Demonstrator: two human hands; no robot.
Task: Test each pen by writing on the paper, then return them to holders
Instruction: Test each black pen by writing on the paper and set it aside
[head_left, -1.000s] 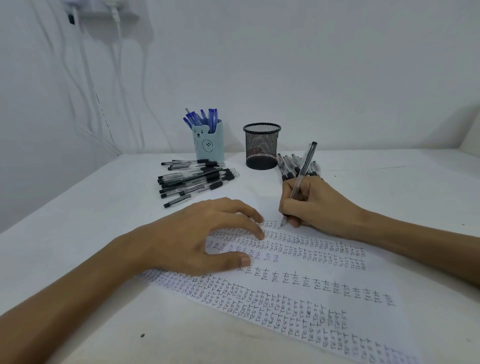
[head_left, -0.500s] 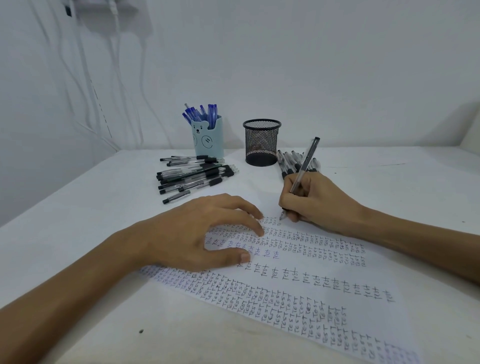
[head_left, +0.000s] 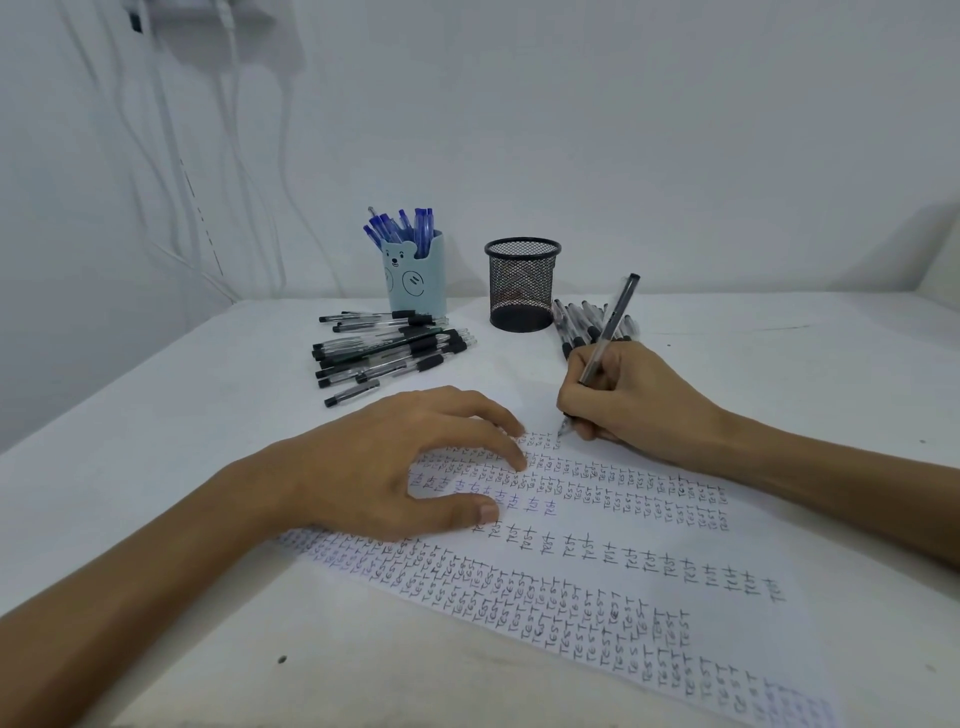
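Right hand (head_left: 631, 400): fingers and thumb curled round the pen (head_left: 608, 332), pinching low on the barrel.
Pen: tilted, top end leaning away from the person, tip down at the far edge of the paper (head_left: 597, 519), right beside the top rows of "TEST".
Left hand (head_left: 395, 467): spread and relaxed, grasping nothing, fingertips and thumb pressing the paper.
Paper: flat on the table (head_left: 182, 415), rows of "TEST" all over it.
Holders: bear cup (head_left: 415, 280) at the back with blue pens (head_left: 402, 228) standing in it; mesh cup (head_left: 522, 286) near its right.
Loose pens: left pile (head_left: 389, 353) in front of the bear cup; right pile (head_left: 582, 322) beside the mesh cup, behind the right hand.
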